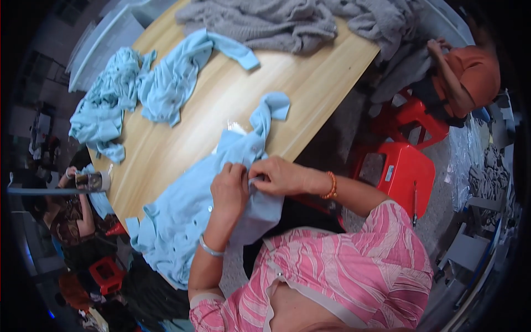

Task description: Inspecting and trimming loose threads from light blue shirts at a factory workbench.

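Observation:
A light blue knit garment (182, 202) with small round buttons lies spread over the near edge of the table, one sleeve stretched away from me. My left hand (229, 187) is closed in a pinch on its cloth. Close beside it, my right hand (278, 174) pinches a fold of the same garment between thumb and fingers. The two hands nearly touch. What lies exactly between the fingertips is too small to make out. A small white piece (237, 128) shows beside the garment's far end.
The wooden table (221, 91) also carries two more light blue garments (171, 83) at the left and grey knitwear (260, 25) at the far edge. Red stools (404, 174) stand at right. One person in orange (473, 77) sits at right, another person (72, 216) at left.

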{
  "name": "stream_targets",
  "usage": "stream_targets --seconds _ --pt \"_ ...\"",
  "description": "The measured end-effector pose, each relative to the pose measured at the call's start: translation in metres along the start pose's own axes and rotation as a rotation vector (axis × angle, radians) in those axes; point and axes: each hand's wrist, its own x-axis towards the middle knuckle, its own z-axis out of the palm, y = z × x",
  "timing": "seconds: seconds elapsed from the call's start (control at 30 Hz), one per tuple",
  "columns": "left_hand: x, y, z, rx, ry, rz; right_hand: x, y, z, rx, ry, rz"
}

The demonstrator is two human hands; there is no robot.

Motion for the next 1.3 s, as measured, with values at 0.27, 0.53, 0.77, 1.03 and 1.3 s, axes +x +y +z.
stream_targets --seconds 0.27,0.53,0.77,1.03,1.3 --pt "0.008 -0.016 -0.013 -0.908 -0.190 -0.575 0.001 -0.002 0.011 -0.146 0.161 -0.131" --pt "0.002 -0.024 -0.018 -1.161 -0.263 -0.717 0.005 -0.009 0.017 -0.175 0.266 -0.165" --pt "-0.003 -0.027 -0.018 -1.282 -0.267 -0.679 0.005 -0.004 0.019 -0.250 0.178 -0.156" --pt "-0.014 -0.020 -0.009 -1.082 -0.133 -0.308 0.008 0.008 0.014 -0.140 0.113 -0.140" --pt "-0.008 -0.018 -0.013 -0.645 -0.165 -0.299 0.009 0.005 0.006 -0.146 -0.042 -0.058"
